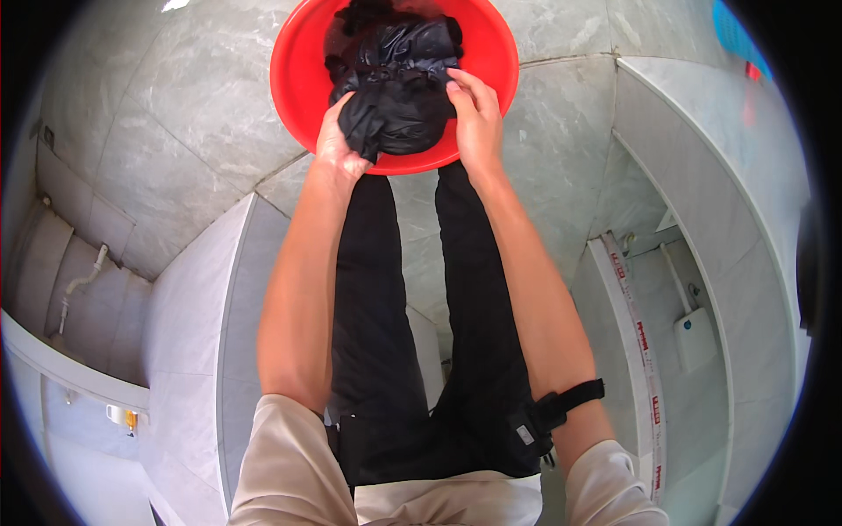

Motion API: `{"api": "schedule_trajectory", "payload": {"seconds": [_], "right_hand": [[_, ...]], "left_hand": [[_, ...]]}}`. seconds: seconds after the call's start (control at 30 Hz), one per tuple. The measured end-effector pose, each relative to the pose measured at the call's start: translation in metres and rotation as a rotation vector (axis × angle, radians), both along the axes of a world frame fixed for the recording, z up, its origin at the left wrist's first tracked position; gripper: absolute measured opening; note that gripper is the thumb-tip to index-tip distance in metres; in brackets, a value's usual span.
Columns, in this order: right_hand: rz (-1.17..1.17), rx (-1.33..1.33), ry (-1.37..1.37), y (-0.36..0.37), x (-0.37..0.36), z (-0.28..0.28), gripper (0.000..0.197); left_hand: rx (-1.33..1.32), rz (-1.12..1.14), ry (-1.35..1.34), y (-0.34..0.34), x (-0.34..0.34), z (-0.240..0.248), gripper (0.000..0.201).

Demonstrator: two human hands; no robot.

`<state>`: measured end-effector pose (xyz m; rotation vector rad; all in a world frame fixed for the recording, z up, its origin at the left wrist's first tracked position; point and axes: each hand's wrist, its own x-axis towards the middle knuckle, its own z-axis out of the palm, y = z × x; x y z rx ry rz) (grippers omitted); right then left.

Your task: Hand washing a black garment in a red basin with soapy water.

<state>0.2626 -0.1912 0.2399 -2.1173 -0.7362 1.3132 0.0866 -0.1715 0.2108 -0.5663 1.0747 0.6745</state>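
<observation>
A bundle of dark, wet-looking cloth (399,92) lies bunched up in a round red basin (303,96). My left hand (340,140) grips the cloth's near left edge, thumb on top and the other fingers partly hidden beneath it. On the opposite side, my right hand (476,114) holds the cloth's right edge between thumb and fingers. Both forearms reach forward over my legs to the basin's near rim. The kind of garment cannot be made out from the folds.
Grey tiled floor (197,105) surrounds the basin. Low tiled partitions (197,316) rise on the left and right (693,175). A white pipe (83,285) runs in the left recess. A blue plastic object (739,35) stands at the far right. A black strap (570,399) circles my right arm.
</observation>
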Motion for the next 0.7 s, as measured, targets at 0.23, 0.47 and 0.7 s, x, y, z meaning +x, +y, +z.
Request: {"api": "schedule_trajectory", "payload": {"seconds": [0.23,0.47,0.7], "right_hand": [[-0.614,-0.304,1.031,0.000,-0.012,-0.002,0.057],[-0.751,-0.180,1.050,0.003,-0.008,-0.020,0.040],[-0.601,-0.161,0.920,0.009,-0.018,-0.015,0.054]], "left_hand": [[0.064,0.070,-0.286,-0.004,-0.011,0.005,0.040],[0.322,-0.375,0.480,0.023,0.037,0.036,0.031],[0.664,-0.707,0.717,0.011,0.043,0.021,0.032]]}}
